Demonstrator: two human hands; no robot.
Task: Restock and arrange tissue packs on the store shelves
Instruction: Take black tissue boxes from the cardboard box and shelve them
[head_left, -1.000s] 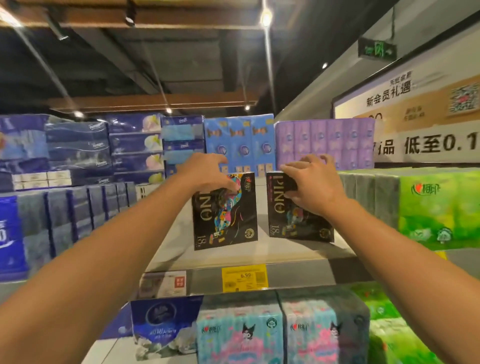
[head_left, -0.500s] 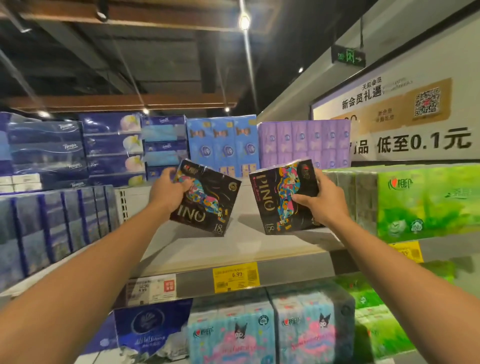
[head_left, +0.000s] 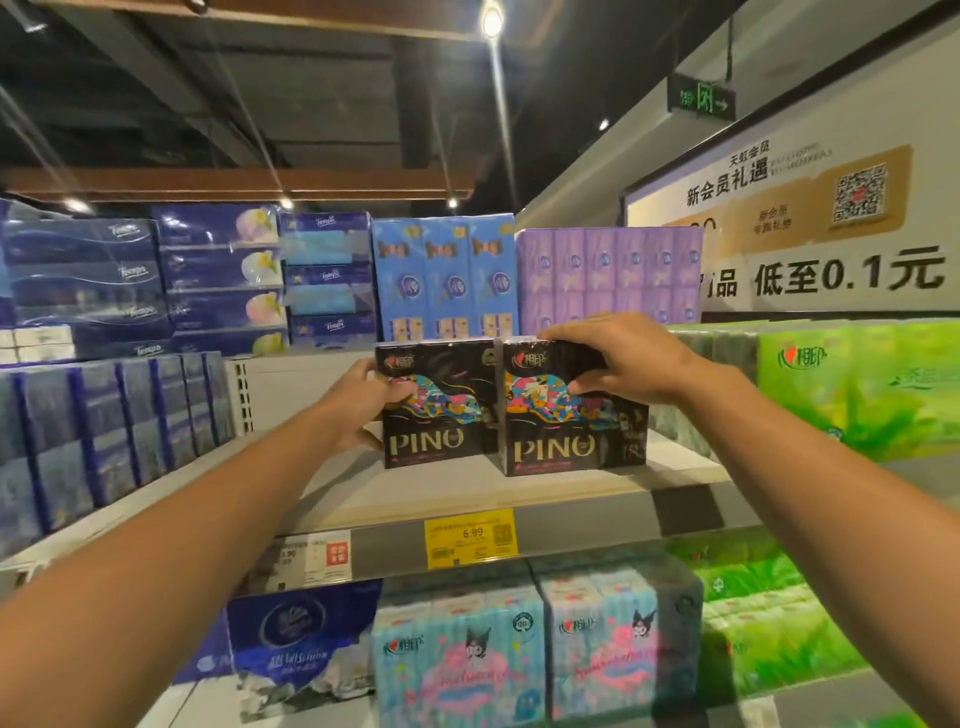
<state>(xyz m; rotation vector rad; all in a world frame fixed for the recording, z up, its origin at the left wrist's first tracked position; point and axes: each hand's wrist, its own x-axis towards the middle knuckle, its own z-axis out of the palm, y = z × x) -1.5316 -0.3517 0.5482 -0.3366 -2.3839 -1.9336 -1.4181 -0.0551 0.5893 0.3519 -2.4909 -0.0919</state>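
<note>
Two black PINO tissue packs stand upright side by side on the grey shelf (head_left: 467, 493), fronts facing me. My left hand (head_left: 358, 402) grips the left side of the left pack (head_left: 441, 410). My right hand (head_left: 618, 358) clasps the top right of the right pack (head_left: 561, 415), fingers over its top edge and thumb on its front. The two packs touch each other at the middle.
Blue (head_left: 441, 275) and purple tissue packs (head_left: 608, 270) stand behind on the shelf top. Green packs (head_left: 857, 384) fill the shelf to the right, dark blue packs (head_left: 104, 431) the left. A yellow price tag (head_left: 470, 538) hangs on the shelf edge; Kuromi packs (head_left: 457, 654) sit below.
Both packs were tilted and held apart in the air; now they are turned upright and set down together on the shelf, logos right way up.
</note>
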